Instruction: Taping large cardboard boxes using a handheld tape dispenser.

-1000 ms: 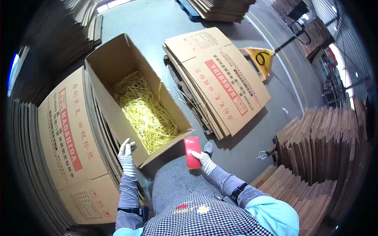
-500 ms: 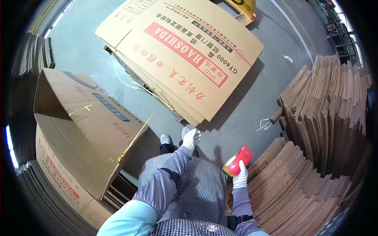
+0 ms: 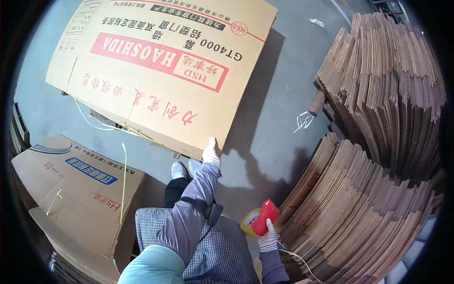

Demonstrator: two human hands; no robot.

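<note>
Already the red tape dispenser [image 3: 266,217] is in hand; the flattened carton [image 3: 146,90] lies ahead, not yet opened out.
Right hand [image 3: 268,238]: fingers wrapped around the dispenser; left hand [image 3: 211,154]: at the carton's near corner, grip unclear.

Brown cardboard stacks [image 3: 354,213] stand right of tangled white string [image 3: 303,122] on grey floor [image 3: 295,71].

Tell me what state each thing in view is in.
Large cardboard, printed side up.
Left hand, gloved, at large cardboard's corner, grip unclear.
Tape dispenser, loaded.
Right hand, gloved, closed on tape dispenser.
Cardboard stacks, flattened.
Box at left, whether open unclear.
White string, tangled.
</note>
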